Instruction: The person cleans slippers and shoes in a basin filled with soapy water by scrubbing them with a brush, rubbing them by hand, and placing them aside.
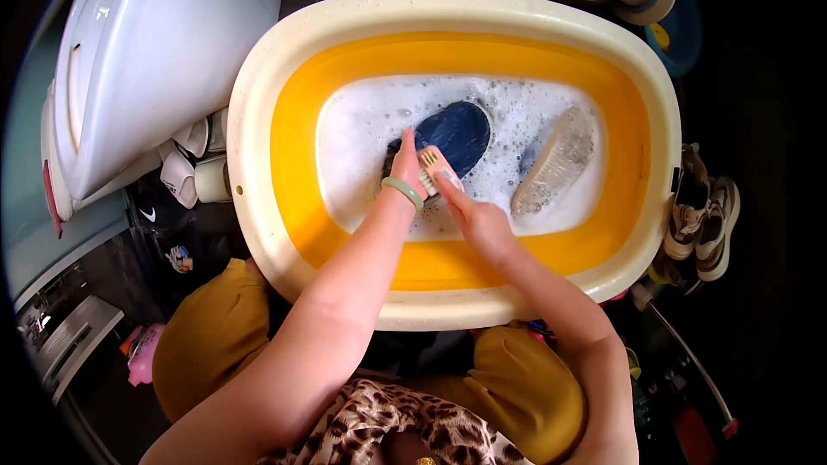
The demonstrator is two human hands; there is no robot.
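A dark blue shoe lies in white suds inside a cream and yellow tub. My left hand, with a pale green bangle at the wrist, is closed on the shoe's near left part; its fingers are partly hidden. My right hand grips a pink brush, whose pale bristles are beside the shoe and close to my left hand. To the right, a second shoe rests tilted in the suds with its pale, foam-covered sole showing.
A white basin stands at the upper left, with pale shoes below it. Another pair of shoes is right of the tub. A blue bowl sits at the upper right. My knees are against the tub's near side.
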